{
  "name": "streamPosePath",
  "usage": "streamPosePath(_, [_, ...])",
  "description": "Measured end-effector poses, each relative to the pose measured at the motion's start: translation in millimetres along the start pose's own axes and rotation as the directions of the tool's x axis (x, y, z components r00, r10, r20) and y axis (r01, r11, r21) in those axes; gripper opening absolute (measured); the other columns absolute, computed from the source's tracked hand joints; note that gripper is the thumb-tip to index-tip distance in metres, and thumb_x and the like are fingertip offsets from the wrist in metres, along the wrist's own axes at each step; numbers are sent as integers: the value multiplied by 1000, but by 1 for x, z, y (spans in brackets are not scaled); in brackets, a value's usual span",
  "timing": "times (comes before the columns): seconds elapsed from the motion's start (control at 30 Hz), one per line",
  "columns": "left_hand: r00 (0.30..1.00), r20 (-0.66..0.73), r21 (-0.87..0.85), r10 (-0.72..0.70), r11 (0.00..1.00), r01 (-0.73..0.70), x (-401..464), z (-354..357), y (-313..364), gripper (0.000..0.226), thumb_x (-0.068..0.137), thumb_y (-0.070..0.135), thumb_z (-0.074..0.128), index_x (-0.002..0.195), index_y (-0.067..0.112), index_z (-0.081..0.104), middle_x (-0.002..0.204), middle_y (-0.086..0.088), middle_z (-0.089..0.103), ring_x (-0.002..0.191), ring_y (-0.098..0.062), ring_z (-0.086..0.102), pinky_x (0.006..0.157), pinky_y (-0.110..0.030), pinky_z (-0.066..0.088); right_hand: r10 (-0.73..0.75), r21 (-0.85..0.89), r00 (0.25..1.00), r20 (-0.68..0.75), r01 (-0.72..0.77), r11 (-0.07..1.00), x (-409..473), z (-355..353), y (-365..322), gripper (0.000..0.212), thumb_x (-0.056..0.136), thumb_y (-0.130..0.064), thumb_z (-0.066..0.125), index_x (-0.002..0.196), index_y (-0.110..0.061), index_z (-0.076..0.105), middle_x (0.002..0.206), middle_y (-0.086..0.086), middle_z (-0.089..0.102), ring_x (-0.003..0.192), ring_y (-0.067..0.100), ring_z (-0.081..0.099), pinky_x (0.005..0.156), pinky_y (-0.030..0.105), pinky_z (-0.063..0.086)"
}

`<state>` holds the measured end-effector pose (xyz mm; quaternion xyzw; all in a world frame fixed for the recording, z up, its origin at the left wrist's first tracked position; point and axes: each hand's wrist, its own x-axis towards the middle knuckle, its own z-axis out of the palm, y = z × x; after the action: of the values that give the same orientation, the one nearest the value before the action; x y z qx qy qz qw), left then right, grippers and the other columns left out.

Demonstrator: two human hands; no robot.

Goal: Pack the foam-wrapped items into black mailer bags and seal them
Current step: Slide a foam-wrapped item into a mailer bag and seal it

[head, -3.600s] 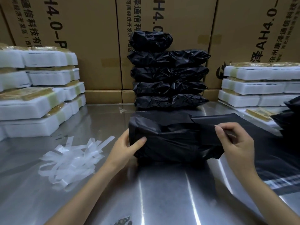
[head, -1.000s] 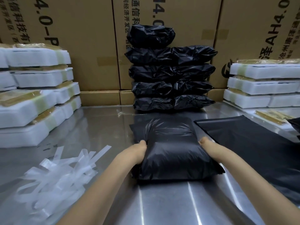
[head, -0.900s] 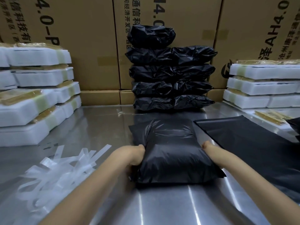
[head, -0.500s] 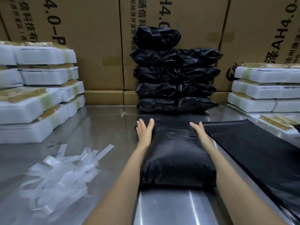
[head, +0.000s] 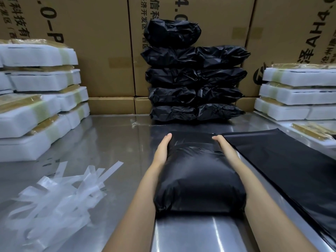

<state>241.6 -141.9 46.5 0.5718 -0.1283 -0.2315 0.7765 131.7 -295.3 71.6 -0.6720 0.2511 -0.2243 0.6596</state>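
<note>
hands now flat along package sides: our left hand (head: 162, 151) and right hand (head: 223, 148) lie straight-fingered against plump black plastic mailer bag (head: 199, 180) on shiny steel table (head: 112, 142), fingertips moved outward off top since half second ago. flap looks pressed down; we judge seal done, next stop tall pile of filled black bags (head: 195, 82) behind.

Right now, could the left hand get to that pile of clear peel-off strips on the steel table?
Probably yes. The left hand lies flat against the filled black mailer bag, gripping nothing, and only bare steel table separates it from the strip pile to its left.
</note>
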Motion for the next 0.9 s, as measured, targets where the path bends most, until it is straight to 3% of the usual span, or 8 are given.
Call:
streamPosePath(0.17, [999, 9, 16, -34, 999, 34, -4, 0, 1, 58, 90, 42, 56, 141, 15, 46, 145, -2, 45, 133, -20, 43, 115, -38, 27, 18, -9, 999, -40, -18, 1000, -6, 1, -3, 25, 92, -30, 54, 67, -28, 47, 73, -8, 44, 70, 7, 43, 73, 19, 37])
streamPosePath(0.27, [999, 7, 49, -40, 998, 40, -10, 1, 3, 56, 92, 42, 53, 142, 18, 44, 149, 1, 40, 135, -17, 39, 116, -37, 26, 41, 19, 999, -34, -40, 999, -7, 1, -4, 23, 91, -31, 53, 69, -27, 48, 76, -7, 44, 77, 9, 44, 81, 30, 32])
streamPosePath(0.4, [999, -40, 285, -20, 958, 30, -19, 3, 16, 46, 96, 45, 44, 133, 19, 52, 142, 4, 46, 117, -11, 53, 104, -29, 34, 162, -167, 987, -2, -160, 973, -12, 0, -21, 17, 90, -34, 49, 88, -18, 55, 84, 0, 54, 79, 18, 51, 69, 35, 38])
streamPosePath(0.47, [996, -93, 412, -3, 910, 41, -23, 4, 26, 47, 98, 47, 37, 130, 16, 52, 138, -1, 49, 105, -12, 55, 91, -29, 35, 121, -269, 993, 0, -116, 956, -12, 3, -34, 28, 90, -29, 43, 112, -16, 56, 112, 5, 57, 98, 24, 56, 81, 36, 42])
streamPosePath(0.53, [990, -131, 523, 48, 852, 28, -20, 4, 32, 63, 97, 52, 33, 147, 14, 33, 153, -4, 31, 133, -22, 38, 106, -35, 30, -48, -556, 999, 13, 47, 830, -11, 8, -43, 56, 94, -31, 37, 149, -26, 28, 155, -2, 26, 141, 25, 26, 111, 45, 26])
streamPosePath(0.67, [986, 38, 761, 163, 634, -134, -24, 23, 41, 60, 95, 55, 31, 150, 33, 20, 160, -2, 2, 147, -25, 4, 116, -42, 10, -130, -889, 966, 223, 257, 378, -19, 31, -38, 57, 95, -52, 29, 150, -43, 17, 161, -10, 3, 148, 22, -3, 116, 52, 6])
streamPosePath(0.77, [982, 172, 871, 71, 455, -185, -22, 32, 33, 52, 100, 47, 24, 149, 29, 27, 160, 3, 9, 147, -20, -1, 117, -36, 7, -26, -909, 969, 244, 238, 342, -18, 36, -29, 55, 97, -54, 18, 150, -40, 18, 161, -8, 9, 148, 24, -2, 118, 49, 14])
streamPosePath(0.9, [986, 164, 814, 44, 559, -160, -21, 28, 33, 48, 102, 38, 28, 148, 26, 29, 160, 2, 13, 147, -12, 1, 114, -30, 9, 10, -921, 960, 281, 267, 284, -9, 34, -29, 58, 97, -53, 17, 152, -32, 19, 161, -6, 10, 149, 22, 2, 118, 49, 11])
